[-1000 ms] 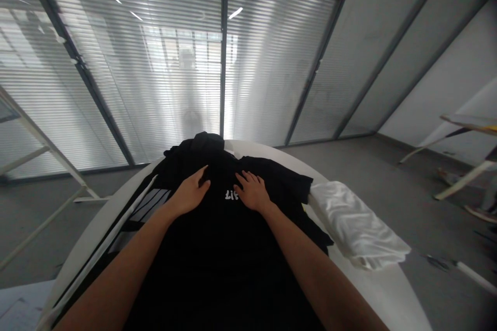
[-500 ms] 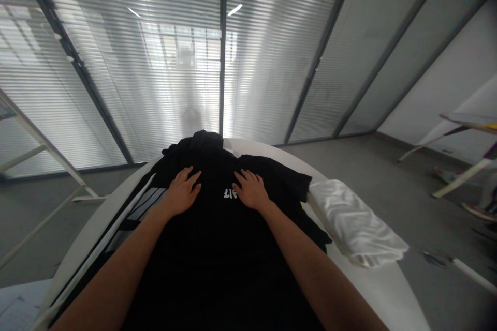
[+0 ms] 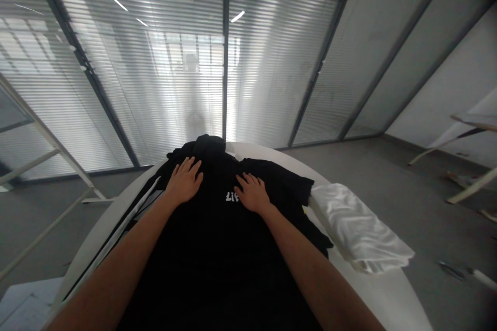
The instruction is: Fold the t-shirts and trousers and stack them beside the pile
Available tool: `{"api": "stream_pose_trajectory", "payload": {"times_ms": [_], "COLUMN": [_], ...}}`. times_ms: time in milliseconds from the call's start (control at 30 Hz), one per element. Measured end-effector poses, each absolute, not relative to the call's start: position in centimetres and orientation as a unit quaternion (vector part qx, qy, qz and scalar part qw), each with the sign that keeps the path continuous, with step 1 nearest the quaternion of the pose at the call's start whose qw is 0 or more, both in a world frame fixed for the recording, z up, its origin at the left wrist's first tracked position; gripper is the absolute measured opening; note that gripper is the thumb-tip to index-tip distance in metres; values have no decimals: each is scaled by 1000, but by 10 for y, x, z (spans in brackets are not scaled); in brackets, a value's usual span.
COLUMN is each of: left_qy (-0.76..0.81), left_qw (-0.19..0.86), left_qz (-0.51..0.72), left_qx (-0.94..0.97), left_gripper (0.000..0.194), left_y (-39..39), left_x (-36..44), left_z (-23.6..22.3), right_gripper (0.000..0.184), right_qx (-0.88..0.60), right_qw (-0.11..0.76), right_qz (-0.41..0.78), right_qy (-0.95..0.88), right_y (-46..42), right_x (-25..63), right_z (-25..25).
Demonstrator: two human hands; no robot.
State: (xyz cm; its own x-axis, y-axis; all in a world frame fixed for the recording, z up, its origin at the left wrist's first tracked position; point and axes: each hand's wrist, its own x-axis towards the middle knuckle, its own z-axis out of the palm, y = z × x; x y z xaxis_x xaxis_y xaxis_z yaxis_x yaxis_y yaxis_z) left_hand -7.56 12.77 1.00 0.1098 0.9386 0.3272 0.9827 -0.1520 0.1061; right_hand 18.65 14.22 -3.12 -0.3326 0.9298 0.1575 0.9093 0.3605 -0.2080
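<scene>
A black T-shirt (image 3: 221,243) with small white lettering lies spread over a round white table (image 3: 267,151). My left hand (image 3: 185,181) rests flat on its upper left part, fingers apart. On the upper right part lies my right hand (image 3: 252,192), palm down with fingers spread, partly covering the lettering. The shirt's right sleeve (image 3: 295,178) reaches out toward the table's right side. At the far left of the shirt the black cloth is bunched up. Under or beside the shirt's left side shows cloth in grey, black and white (image 3: 145,207).
A folded white cloth (image 3: 361,227) lies at the table's right edge. On the left stands a white metal frame (image 3: 58,145). Glass panels with blinds (image 3: 186,88) rise behind the table. Another table (image 3: 473,121) stands far right.
My left hand has moved left and slightly away from me over the shirt, its fingers spreading flat. My right hand has stayed nearly in place on the cloth.
</scene>
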Motion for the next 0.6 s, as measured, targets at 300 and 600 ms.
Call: {"api": "stream_pose_trajectory", "payload": {"times_ms": [300, 600], "left_qy": [-673, -657], "left_qw": [56, 128], "left_qz": [-111, -151], "left_qx": [-729, -727], "left_gripper": [62, 58], "left_y": [166, 134], "left_x": [-73, -52], "left_z": [-18, -22], "right_gripper": [53, 55], "right_qx": [-563, -573], "right_qw": [127, 101], "right_qz": [38, 63], "right_qy": [-816, -811], "right_y": [138, 143], "right_x": [187, 184], "right_z": [-26, -23]}}
